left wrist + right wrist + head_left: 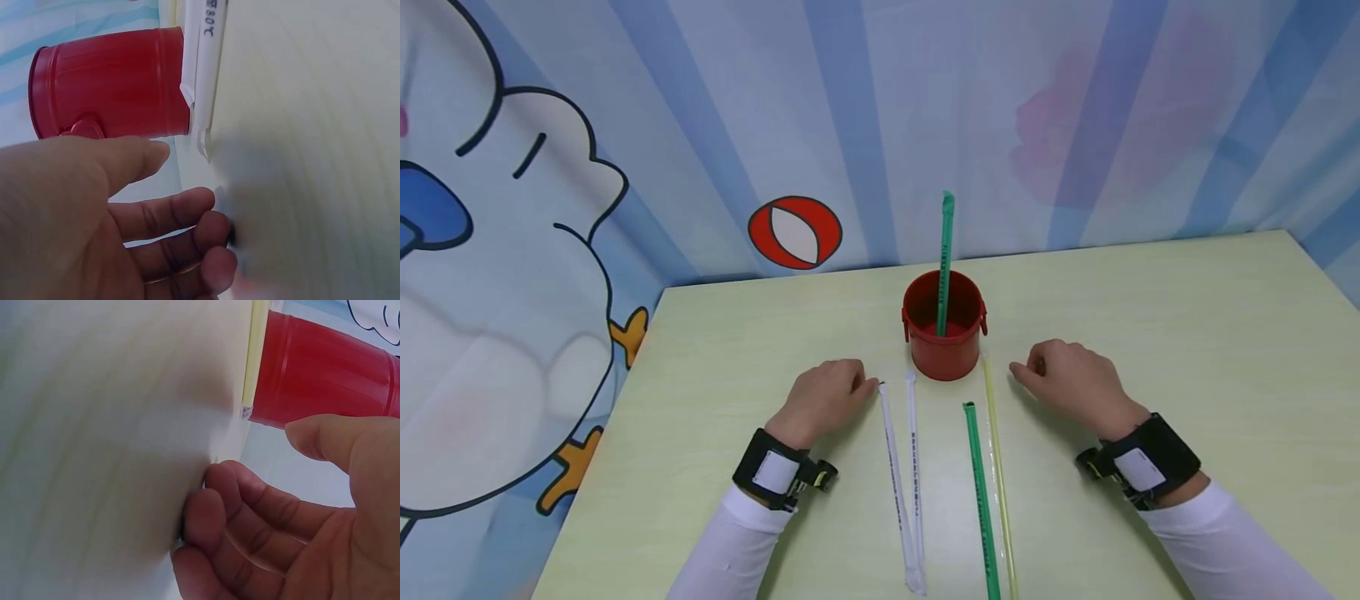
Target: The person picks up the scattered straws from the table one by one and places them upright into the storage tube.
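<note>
My left hand (829,398) rests on the table left of two white paper-wrapped straws (895,479), its fingers loosely curled around nothing. In the left wrist view, a gap shows between its thumb and fingers. On the other side, my right hand (1078,385) lies to the right of a yellow straw (997,475), also loosely curled and holding nothing. Next to the yellow straw is a green-wrapped straw (980,492). A red bucket (943,357) stands upright beyond and between the hands, with another green-wrapped straw (945,250) leaning up out of it.
The pale wooden table (1210,333) meets a blue striped cloth backdrop (925,125) at its far edge. A printed cartoon figure (497,375) covers the cloth on the left. Both wrists wear black straps with cameras.
</note>
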`<action>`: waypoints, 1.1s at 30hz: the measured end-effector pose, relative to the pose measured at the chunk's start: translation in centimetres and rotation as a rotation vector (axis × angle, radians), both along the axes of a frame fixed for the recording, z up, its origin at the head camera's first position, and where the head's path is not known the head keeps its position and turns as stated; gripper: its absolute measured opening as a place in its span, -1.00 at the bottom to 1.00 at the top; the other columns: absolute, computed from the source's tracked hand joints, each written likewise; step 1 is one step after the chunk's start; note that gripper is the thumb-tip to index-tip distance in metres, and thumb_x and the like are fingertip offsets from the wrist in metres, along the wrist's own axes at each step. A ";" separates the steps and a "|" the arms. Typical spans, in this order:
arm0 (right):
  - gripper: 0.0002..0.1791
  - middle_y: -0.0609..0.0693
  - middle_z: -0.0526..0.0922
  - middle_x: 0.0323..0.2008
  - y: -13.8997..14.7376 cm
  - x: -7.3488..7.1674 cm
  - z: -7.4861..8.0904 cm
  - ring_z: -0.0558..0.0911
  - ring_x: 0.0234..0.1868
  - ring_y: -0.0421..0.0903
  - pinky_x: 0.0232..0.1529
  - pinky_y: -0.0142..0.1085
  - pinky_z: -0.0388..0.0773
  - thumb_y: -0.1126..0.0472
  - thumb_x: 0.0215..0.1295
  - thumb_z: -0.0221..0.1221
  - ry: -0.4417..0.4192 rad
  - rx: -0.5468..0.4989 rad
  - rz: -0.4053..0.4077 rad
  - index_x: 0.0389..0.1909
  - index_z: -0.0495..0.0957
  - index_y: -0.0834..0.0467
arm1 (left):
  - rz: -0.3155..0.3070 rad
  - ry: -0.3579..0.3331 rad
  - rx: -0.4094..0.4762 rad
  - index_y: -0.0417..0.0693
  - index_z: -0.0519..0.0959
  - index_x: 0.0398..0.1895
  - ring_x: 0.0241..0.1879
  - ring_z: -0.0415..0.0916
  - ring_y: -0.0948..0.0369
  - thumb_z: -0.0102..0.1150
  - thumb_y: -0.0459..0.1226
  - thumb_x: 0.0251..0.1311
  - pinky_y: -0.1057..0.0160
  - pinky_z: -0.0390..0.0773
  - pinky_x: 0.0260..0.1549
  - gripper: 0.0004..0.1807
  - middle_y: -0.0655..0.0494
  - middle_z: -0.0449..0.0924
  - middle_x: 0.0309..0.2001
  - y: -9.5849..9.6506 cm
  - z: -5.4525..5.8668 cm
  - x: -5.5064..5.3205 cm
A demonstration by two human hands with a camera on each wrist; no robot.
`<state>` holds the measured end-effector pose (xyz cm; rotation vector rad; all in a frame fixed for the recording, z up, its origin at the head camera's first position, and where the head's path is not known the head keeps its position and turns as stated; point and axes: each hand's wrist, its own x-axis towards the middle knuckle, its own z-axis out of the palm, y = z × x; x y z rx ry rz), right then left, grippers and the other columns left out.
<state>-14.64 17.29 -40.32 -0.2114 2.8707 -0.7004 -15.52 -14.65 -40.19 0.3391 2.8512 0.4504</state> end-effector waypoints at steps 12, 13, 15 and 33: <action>-0.66 -0.04 0.44 -0.66 0.1 -0.1 -0.3 0.42 -0.57 -0.10 -0.55 -0.30 0.25 0.01 0.40 0.17 0.014 -0.001 0.003 -0.46 0.61 0.17 | -0.063 -0.028 -0.031 -0.01 0.44 -0.73 -0.65 0.23 0.25 0.17 0.01 0.38 0.30 0.15 -0.60 -0.49 0.19 0.20 -0.73 1.3 0.1 0.8; -0.66 -0.04 0.45 -0.66 0.1 -0.1 -0.3 0.42 -0.57 -0.10 -0.55 -0.30 0.25 0.01 0.40 0.17 0.015 -0.001 0.003 -0.46 0.61 0.17 | -0.068 -0.034 -0.034 -0.01 0.45 -0.72 -0.65 0.23 0.25 0.18 0.02 0.37 0.30 0.15 -0.61 -0.49 0.19 0.20 -0.73 1.4 0.1 0.9; -0.66 -0.04 0.45 -0.67 0.1 -0.1 -0.3 0.42 -0.57 -0.10 -0.56 -0.30 0.25 0.01 0.40 0.17 0.017 0.000 0.004 -0.46 0.61 0.17 | -0.075 -0.041 -0.043 -0.01 0.46 -0.71 -0.65 0.23 0.26 0.20 0.03 0.35 0.30 0.15 -0.61 -0.50 0.20 0.20 -0.74 1.6 0.1 1.0; -0.66 -0.04 0.46 -0.66 0.1 0.0 -0.2 0.42 -0.57 -0.11 -0.56 -0.30 0.25 0.01 0.40 0.17 0.026 -0.003 0.003 -0.46 0.60 0.17 | -0.076 -0.017 -0.067 -0.02 0.50 -0.73 -0.67 0.22 0.27 0.19 -0.10 0.36 0.31 0.13 -0.64 -0.55 0.20 0.19 -0.75 1.7 -0.2 1.1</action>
